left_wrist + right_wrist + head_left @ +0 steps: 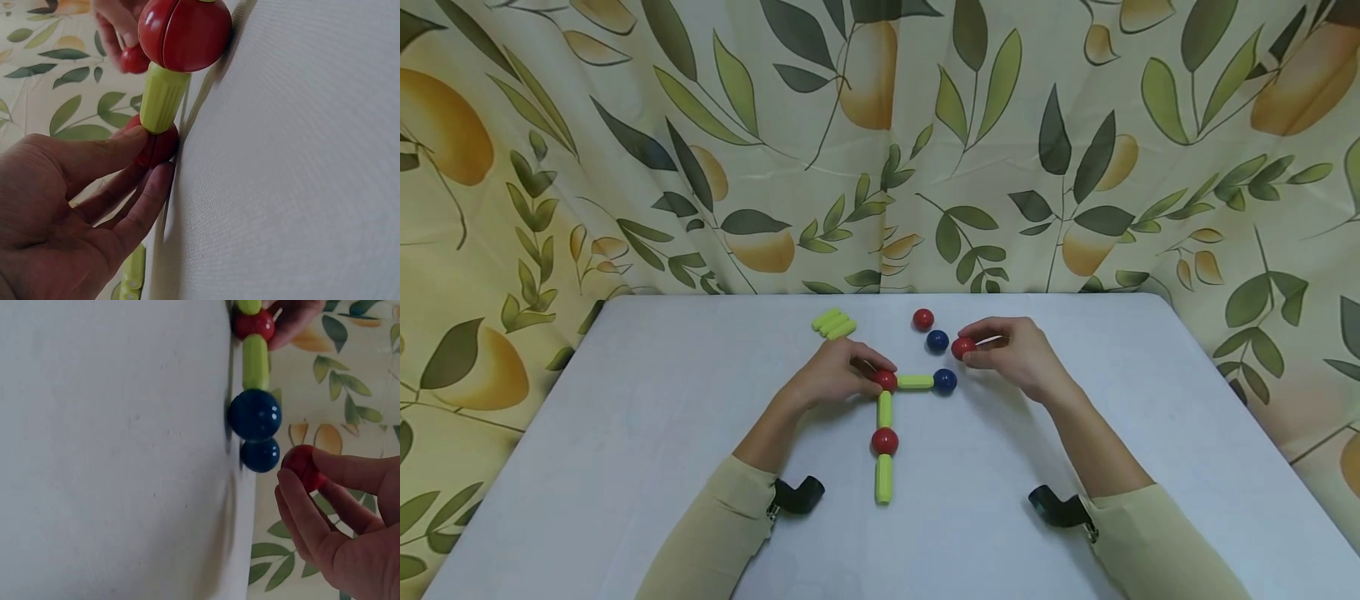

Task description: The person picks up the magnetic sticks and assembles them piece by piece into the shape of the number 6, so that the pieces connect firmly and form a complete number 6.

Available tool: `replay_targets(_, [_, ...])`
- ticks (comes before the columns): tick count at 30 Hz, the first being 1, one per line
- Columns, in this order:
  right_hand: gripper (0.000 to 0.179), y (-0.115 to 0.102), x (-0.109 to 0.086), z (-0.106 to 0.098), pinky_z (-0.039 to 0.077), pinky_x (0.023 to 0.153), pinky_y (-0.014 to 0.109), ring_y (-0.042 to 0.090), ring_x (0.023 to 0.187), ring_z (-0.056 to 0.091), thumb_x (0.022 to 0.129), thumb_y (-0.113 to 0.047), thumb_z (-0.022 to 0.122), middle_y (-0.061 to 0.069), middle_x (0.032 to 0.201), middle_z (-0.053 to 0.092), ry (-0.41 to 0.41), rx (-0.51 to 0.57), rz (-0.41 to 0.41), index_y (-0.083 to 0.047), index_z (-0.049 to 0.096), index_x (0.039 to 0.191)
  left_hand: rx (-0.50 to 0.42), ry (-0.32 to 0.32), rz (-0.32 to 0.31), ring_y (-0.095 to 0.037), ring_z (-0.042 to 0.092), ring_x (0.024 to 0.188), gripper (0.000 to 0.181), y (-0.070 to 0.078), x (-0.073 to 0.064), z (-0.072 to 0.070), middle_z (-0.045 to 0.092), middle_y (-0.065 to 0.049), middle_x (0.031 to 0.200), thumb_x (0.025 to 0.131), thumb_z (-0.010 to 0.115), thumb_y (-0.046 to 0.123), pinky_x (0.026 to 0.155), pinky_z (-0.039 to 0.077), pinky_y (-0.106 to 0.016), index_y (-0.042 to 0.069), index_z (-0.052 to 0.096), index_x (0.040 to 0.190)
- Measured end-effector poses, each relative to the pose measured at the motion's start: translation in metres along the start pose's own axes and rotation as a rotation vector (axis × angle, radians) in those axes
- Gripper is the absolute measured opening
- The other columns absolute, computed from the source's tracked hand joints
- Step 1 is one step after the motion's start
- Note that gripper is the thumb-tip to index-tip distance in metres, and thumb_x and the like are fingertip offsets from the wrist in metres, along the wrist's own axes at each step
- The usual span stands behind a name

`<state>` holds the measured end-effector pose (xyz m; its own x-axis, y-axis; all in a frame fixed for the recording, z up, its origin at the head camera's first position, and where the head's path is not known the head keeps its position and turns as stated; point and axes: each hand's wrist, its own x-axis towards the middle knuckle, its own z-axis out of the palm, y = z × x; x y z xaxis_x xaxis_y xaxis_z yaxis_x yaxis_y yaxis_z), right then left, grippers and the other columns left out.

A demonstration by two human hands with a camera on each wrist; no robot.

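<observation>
So everything here goes by the red corner ball (887, 381), which sits at the bend of an L-shaped build on the white table (625, 500). The left hand (838, 372) comes in from the left of it and has it pinched, thumb on one side and fingers on the other, so that grip is narrow and right around the ball.

Heading right from the corner ball there's a lime side stick (915, 382) with a blue end ball (945, 382) on its far tip. Coming from the corner ball toward the person you get an upper stick (885, 409), then a second red ball (885, 442), then a bottom stick (883, 480) with its other end free.

The right hand (1015, 354) is off to the right of the corner ball and a bit beyond it, holding another red ball (962, 348) between thumb and fingertips. In the right wrist view that one looks lifted off the tabletop, apart from the build.

Past the corner ball, over to the right, a loose blue ball (937, 342) and a loose red ball (923, 319) lie near each other. Beyond it to the left, a few lime spare sticks (833, 323) are bunched together, and behind it all hangs a leafy, fruit-print curtain (820, 192)
</observation>
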<state>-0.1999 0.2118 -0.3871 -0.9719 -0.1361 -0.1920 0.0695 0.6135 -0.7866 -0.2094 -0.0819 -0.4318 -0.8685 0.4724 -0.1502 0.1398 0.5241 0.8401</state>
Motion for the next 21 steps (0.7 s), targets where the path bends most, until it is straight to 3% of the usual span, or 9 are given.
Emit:
replay_targets(7, [0.038,-0.007,-0.02,0.007,0.055,0.086,0.03,0.031,0.116,0.067,0.093,-0.015,0.078,0.015,0.126,0.072,0.007,0.007,-0.027,-0.01,0.071,0.13,0.0,-0.001,-0.004,-0.016,0.068,0.105,0.034,0.0,0.0,0.0,0.077,0.002,0.112,0.086,0.083,0.005,0.094,0.056,-0.032,0.019,0.081,0.116])
replay_targets(21, [0.031,-0.013,-0.045,0.029,0.053,0.085,0.036,0.024,0.106,0.07,0.089,-0.015,0.081,0.005,0.11,0.076,-0.052,0.02,-0.161,-0.013,0.075,0.119,-0.002,0.002,-0.015,-0.015,0.067,0.105,0.032,0.0,-0.001,0.0,0.077,0.003,0.112,0.087,0.083,0.006,0.094,0.056,-0.033,0.02,0.081,0.115])
